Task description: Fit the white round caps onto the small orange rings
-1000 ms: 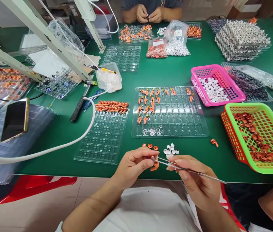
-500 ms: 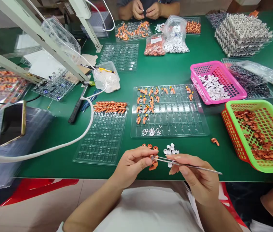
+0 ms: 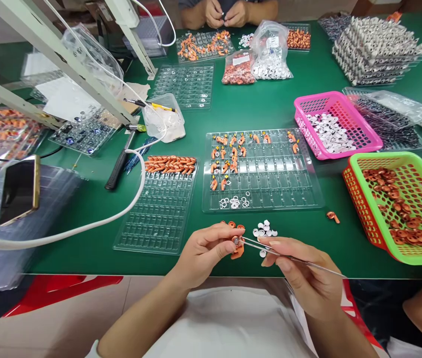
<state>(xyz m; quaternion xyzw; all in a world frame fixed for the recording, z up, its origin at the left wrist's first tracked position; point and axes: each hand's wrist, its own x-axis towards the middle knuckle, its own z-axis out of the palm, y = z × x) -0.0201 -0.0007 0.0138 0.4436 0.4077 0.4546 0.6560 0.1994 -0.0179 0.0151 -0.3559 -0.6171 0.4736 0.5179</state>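
Observation:
My left hand (image 3: 205,251) pinches a small orange earpiece-shaped part (image 3: 238,251) just above the near table edge. My right hand (image 3: 302,273) grips metal tweezers (image 3: 289,256), whose tips meet the top of that part. Right behind my hands lie a few loose orange rings (image 3: 233,225) and a small heap of white rings (image 3: 264,230). Beyond them a clear compartment tray (image 3: 263,171) holds several finished orange parts in its far rows and white rings at its near edge.
A second clear tray (image 3: 160,209) with a row of orange parts lies left. A pink basket (image 3: 336,124) of white pieces and a green basket (image 3: 401,204) of orange rings stand right. A phone (image 3: 19,189) rests on stacked trays. Another person's hands (image 3: 228,14) work across the table.
The view has shifted slightly. My hands stay together at the near edge, tweezers still on the orange part; they sit a little farther up than a second ago.

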